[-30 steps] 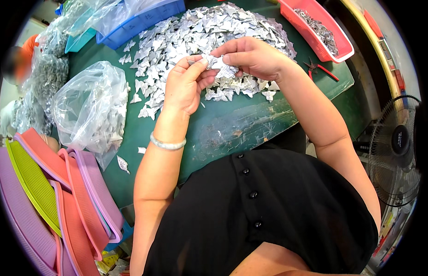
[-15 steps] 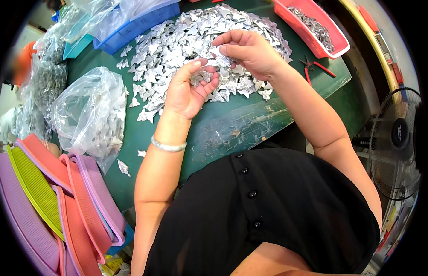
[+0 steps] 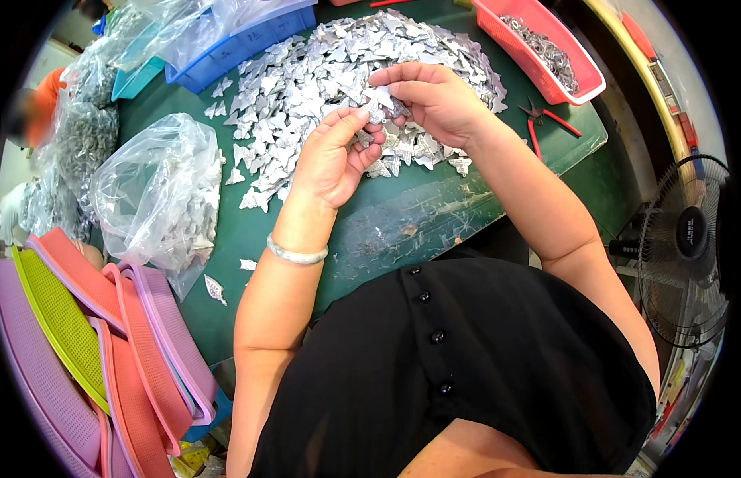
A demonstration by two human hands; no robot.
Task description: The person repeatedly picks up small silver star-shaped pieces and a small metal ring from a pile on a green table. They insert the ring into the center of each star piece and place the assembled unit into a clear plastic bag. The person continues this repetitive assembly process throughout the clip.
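Note:
A wide heap of flat silver butterfly-shaped metal pieces (image 3: 294, 88) spreads over the green table (image 3: 370, 239). Just above its near side, my two hands almost meet. My left hand (image 3: 334, 155), palm up with fingers curled, is closed on several of the small metal pieces (image 3: 364, 137). Between the thumb and fingers of my right hand (image 3: 440, 102) are more of them, one pale metal piece (image 3: 379, 97) showing at the fingertips. How many pieces each hand has is hidden by the fingers.
Left of the heap stands a clear plastic bag (image 3: 159, 191) of similar pieces. A blue bin (image 3: 235, 48) and a pink basket of metal parts (image 3: 581, 84) sit behind. Red-handled pliers (image 3: 538, 127) lie right. Stacked coloured baskets (image 3: 63, 327) and a fan (image 3: 681, 239) flank me.
My left hand has moved slightly up and right, its thumb now close to the piece at my right fingertips. My right hand has shifted slightly down and right, narrowing the gap between them.

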